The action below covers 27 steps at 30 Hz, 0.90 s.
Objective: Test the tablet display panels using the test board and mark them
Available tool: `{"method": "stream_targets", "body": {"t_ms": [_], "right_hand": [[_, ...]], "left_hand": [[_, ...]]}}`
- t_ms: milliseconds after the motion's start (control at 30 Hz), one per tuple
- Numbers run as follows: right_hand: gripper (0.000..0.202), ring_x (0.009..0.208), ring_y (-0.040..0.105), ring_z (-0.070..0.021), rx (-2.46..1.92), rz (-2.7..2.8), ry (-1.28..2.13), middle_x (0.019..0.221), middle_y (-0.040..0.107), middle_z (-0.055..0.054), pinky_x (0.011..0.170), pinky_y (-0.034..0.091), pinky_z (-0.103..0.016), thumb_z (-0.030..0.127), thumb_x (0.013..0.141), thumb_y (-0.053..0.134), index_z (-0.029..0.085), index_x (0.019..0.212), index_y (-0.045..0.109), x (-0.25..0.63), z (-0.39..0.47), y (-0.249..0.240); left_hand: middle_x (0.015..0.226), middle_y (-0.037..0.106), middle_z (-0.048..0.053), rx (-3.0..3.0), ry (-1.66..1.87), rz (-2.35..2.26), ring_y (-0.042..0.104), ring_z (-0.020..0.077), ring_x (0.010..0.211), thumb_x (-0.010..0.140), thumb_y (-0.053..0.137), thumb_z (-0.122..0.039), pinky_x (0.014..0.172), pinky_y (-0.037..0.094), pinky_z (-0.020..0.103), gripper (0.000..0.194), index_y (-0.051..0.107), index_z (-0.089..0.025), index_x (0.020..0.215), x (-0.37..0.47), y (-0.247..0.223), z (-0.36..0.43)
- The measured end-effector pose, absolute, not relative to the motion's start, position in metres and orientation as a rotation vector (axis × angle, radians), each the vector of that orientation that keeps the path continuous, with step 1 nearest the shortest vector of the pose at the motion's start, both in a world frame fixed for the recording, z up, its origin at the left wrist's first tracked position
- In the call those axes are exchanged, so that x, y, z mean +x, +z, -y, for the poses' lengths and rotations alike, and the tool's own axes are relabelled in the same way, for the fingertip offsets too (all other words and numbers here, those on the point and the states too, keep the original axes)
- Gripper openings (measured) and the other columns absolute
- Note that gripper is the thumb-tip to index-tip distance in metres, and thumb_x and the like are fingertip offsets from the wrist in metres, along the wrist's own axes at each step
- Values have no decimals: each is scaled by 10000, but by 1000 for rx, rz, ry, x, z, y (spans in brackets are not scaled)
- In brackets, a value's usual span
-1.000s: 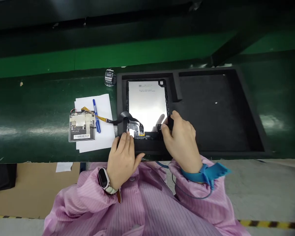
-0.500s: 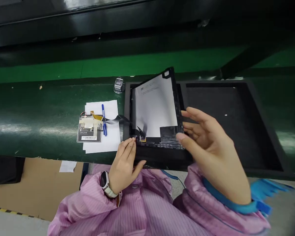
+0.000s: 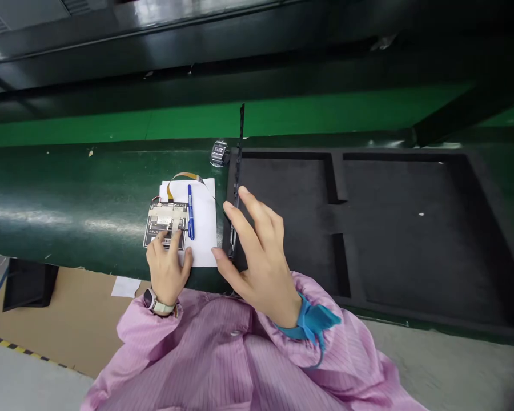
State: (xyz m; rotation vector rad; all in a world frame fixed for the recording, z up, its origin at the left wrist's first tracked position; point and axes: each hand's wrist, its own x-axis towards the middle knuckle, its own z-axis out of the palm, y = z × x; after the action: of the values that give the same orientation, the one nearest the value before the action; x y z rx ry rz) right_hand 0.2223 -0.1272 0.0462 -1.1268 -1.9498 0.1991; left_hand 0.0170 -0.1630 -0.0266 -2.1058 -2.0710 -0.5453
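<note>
Resting on the lower part of a small black circuit board (image 3: pixel 153 229) is my left hand (image 3: pixel 168 267), its fingers apart. Pale tape crosses the board, and an orange-and-black flat ribbon cable (image 3: pixel 183 175) arches from its top toward a thin black panel (image 3: pixel 241 134). That panel stands on edge, seen almost edge-on, along the left side of a black foam tray (image 3: pixel 337 171). Beside its lower half is my right hand (image 3: pixel 259 257), fingers spread and overlapping the panel in view. Whether the right fingertips touch it I cannot tell.
White paper sheets (image 3: pixel 205 228) lie partly under the board, with a blue marker pen (image 3: pixel 191 211) on top. A metal hand tally counter (image 3: pixel 219 153) sits near the tray's corner. The green bench (image 3: pixel 68 200) ends close to my body. Below it lies brown board (image 3: pixel 81 319).
The panel has swung up and left from the tray onto its edge. My left hand has moved left from the panel to the circuit board. The right hand has followed the panel leftward.
</note>
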Motion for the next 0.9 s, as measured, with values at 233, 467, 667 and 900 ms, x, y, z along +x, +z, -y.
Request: {"method": "stream_targets", "body": {"t_ms": [233,467,667,900], "right_hand": [[564,1423,409,-299,-1135,1965,206,1558,416,-201,1137,418,-485,343,977,535,156,1490,393,220,125,43],[567,1427,398,-313,-1123,1984,274,1594,387,-199,1134,439,-512,373,987,507,131,1494,432,219,124,44],[589,1426,374,-318,-1103,2009,357,1625,352,-183,1152,450,-523,384,985,507,113,1505,459,215,121,48],[753,1470,344,-309,-1003,1877,522,1617,346,-184,1190,417,-533,541,979,487,109,1569,309,213,123,39]], "left_hand": [[1326,560,207,-2095,-417,2036,552,346,1083,969,556,-309,908,469,501,404,678,-215,1342,22,-28,162],[1343,538,220,-2176,-519,2067,563,372,1143,991,534,-330,924,494,567,388,673,-214,1334,13,-21,160],[1417,577,110,-2277,-1662,2123,520,293,1368,987,576,-368,1164,419,487,342,653,-261,1303,43,46,113],[1424,643,54,-2322,-2663,2590,484,287,1446,936,618,-445,1224,387,430,385,690,-209,1231,95,84,47]]}}
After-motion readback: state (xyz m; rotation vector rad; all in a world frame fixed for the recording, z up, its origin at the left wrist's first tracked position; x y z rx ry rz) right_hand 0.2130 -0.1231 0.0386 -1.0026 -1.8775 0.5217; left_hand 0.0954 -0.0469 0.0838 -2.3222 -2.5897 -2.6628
